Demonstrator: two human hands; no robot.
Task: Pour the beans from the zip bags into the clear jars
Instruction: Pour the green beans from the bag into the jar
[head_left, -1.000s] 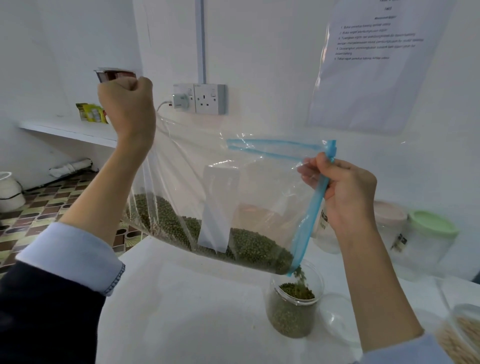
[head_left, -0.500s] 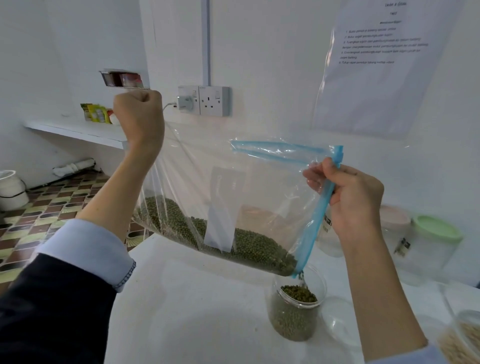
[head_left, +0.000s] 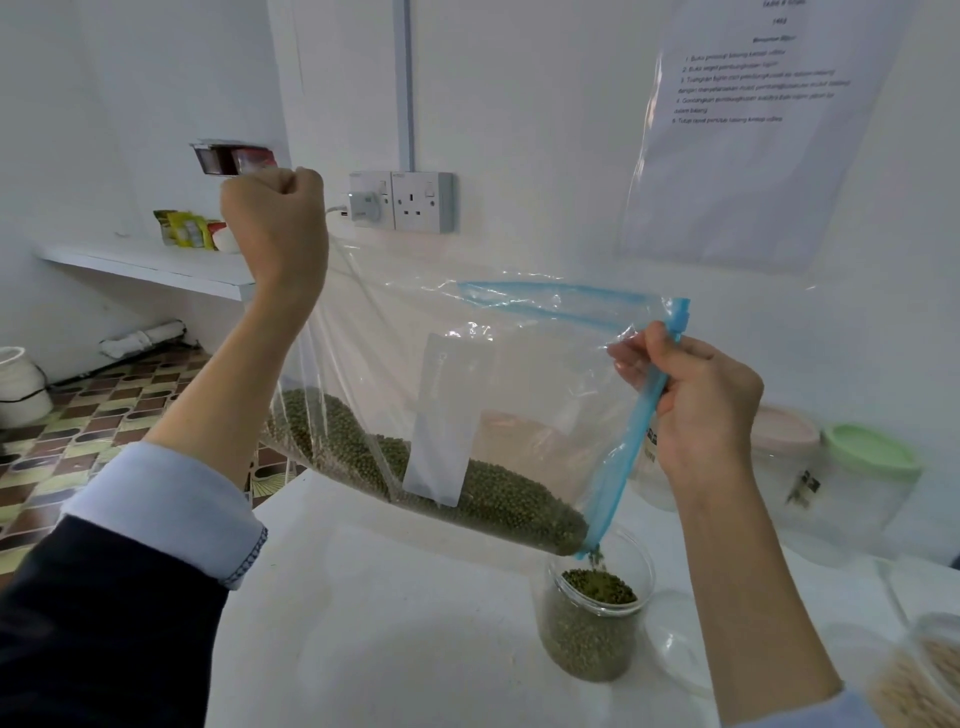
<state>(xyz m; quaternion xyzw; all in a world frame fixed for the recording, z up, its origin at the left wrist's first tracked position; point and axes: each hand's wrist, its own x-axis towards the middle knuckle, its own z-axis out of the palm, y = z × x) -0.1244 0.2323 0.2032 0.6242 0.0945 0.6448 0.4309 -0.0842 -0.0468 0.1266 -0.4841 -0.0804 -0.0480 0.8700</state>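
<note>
A: Start with the big things. What's different from a second ago?

B: The white counter fills the lower middle of the frame and has barely shifted. The zip bag has: its closed end at upper left sits a little higher than a second ago, so the tilt toward lower right is steeper.

A: And the beans?

B: The mung beans lie in a long bank along the bag's lower edge, crowding toward the blue zip corner at centre right. A thin trickle drops from that corner into the clear jar at lower right. The heap inside the jar looks slightly higher than before and is near the rim.

A: So what does that mean for the job?

B: I'd judge the pour is well under way, but this jar is close to full while plenty remains in the bag. It probably needs stopping soon.

A: How are the hands set?

B: The left hand is raised at upper left, forearm rising steeply, its fingers closed in a tight fist round the bag's bottom corner. The right hand sits lower at centre right, wrist upright, its fingers and thumb pinching the blue zip strip just above the jar, steering the spout.

A: Anything small nearby?

B: A clear lid lies flat just right of the jar.
</note>
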